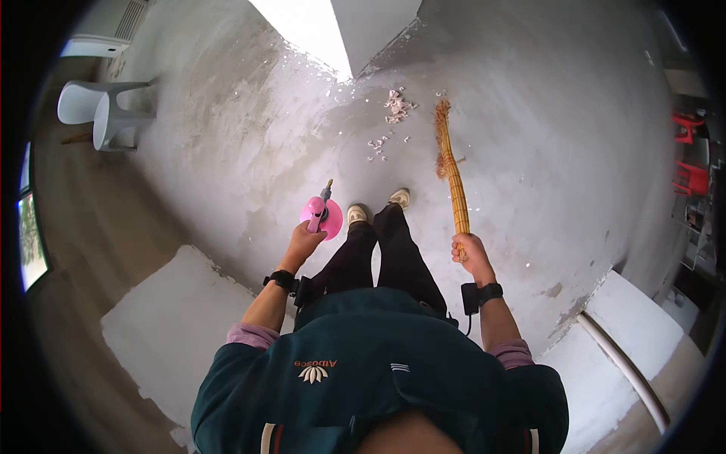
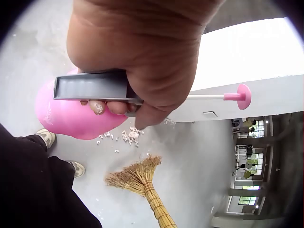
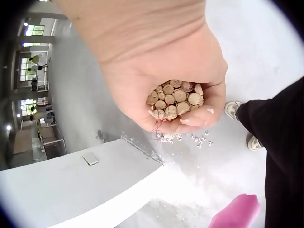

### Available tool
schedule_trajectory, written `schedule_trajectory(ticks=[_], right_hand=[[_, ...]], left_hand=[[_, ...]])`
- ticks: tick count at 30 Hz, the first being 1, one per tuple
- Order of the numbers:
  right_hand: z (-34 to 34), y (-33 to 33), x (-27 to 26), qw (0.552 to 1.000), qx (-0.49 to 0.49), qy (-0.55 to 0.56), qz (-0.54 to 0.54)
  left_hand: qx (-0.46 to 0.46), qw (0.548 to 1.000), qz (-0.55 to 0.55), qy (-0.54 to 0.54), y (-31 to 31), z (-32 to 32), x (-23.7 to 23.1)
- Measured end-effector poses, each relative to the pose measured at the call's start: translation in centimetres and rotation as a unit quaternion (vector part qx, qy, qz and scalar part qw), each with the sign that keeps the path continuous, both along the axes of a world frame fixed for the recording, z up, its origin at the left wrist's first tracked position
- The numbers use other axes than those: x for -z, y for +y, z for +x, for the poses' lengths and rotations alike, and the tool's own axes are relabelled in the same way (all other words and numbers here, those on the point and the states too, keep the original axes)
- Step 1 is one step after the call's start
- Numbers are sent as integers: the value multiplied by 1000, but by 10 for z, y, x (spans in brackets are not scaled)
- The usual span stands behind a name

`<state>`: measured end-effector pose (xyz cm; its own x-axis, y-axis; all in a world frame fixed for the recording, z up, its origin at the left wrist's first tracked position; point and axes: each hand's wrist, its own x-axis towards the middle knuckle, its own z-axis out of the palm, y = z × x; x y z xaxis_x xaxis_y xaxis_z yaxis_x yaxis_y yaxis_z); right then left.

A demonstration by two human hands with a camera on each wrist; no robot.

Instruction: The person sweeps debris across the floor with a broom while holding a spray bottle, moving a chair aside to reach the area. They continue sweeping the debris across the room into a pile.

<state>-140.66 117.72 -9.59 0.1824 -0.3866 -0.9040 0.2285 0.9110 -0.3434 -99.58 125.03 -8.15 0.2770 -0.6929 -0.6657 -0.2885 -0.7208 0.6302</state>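
Note:
My left hand [image 1: 304, 244] grips a pink pump spray bottle [image 1: 330, 222] by its grey head, left of the legs. A brass-coloured nozzle tip points forward. In the left wrist view the pink bottle body [image 2: 78, 111] shows below the hand, and a white pump rod with a pink knob [image 2: 243, 97] sticks out past it. My right hand [image 1: 474, 256] is wrapped round the handle of a straw broom [image 1: 454, 181], its brown bristles toward the floor. The right wrist view shows the bundled cut ends of the broom handle [image 3: 176, 99] inside the fist.
Small pale curled bits [image 1: 396, 107] lie piled and scattered on the grey floor [image 1: 529, 151] ahead of the shoes. Beyond them stands a white pillar [image 1: 378, 30]. A white chair [image 1: 113, 113] is at far left, red chairs [image 1: 690, 178] at far right.

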Motion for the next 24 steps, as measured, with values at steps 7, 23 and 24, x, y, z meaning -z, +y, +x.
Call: schedule_trajectory(ticks=[7, 23, 24], right_hand=[[61, 22, 1, 994, -100, -38, 29], [164, 16, 12, 949, -314, -36, -25], [174, 16, 26, 951, -305, -51, -6]], left_hand=[[-108, 974, -80, 185, 48, 28, -25], [-328, 919, -94, 199, 127, 69, 18], [-335, 917, -88, 196, 132, 70, 17]])
